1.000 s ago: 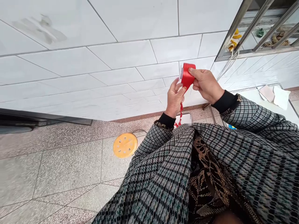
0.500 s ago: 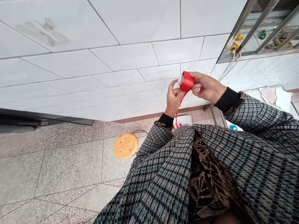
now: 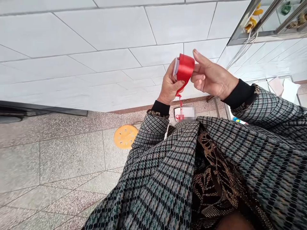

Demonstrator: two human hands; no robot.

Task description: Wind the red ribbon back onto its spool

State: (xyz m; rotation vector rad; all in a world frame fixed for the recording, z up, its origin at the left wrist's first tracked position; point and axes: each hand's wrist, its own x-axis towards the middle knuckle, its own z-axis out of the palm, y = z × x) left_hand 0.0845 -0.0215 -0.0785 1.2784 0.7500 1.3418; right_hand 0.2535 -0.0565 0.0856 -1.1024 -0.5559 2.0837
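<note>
Your left hand (image 3: 169, 85) clamps the red ribbon roll (image 3: 184, 69) before the far tiled wall (image 3: 107, 60), right hand (image 3: 212, 80) fingers loosely spread touching it, yellow stool (image 3: 125, 136) on the floor below left.

Bright glossy red on the ribbon roll (image 3: 185, 68), with a white core at its left face; same red on the thin loose strand (image 3: 179, 100) trailing below. Grey, black and dark-green houndstooth check over the coat sleeves (image 3: 263, 108) and front. Black on the cuffs (image 3: 238, 94). Brown-gold leaf pattern on black across the inner garment (image 3: 213, 179). Plain white on the wall tiles (image 3: 107, 57), thin grey joints between. Speckled pinkish-grey on the floor tiles (image 3: 59, 159). Orange-yellow with small pale holes on the round stool seat (image 3: 125, 136). Silvery steel on the window bars (image 3: 263, 22).
</note>
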